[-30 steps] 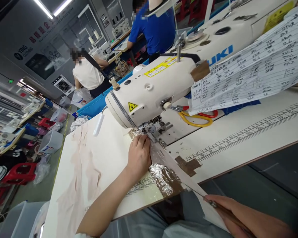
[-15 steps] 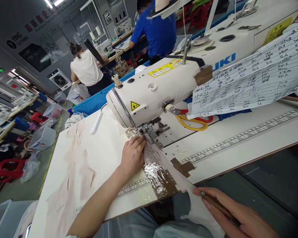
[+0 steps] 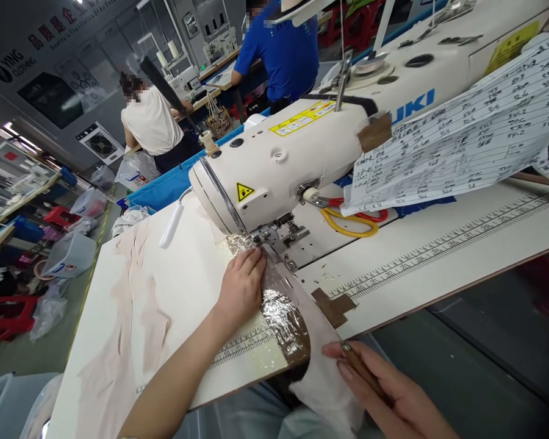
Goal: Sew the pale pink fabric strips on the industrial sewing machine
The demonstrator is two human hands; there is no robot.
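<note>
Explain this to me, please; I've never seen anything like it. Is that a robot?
No robot here: these are a person's bare hands, seen from a camera worn on the head, looking forward and down. The big white thing is a sewing machine on a white table with ruler markings. The left hand lies by its stitching end, fingers at a strip of pale fabric. The right hand holds a brown-handled tool at the fabric's edge. More pale cloth lies to the left; scissors lie behind, partly under a handwritten sheet.
</note>
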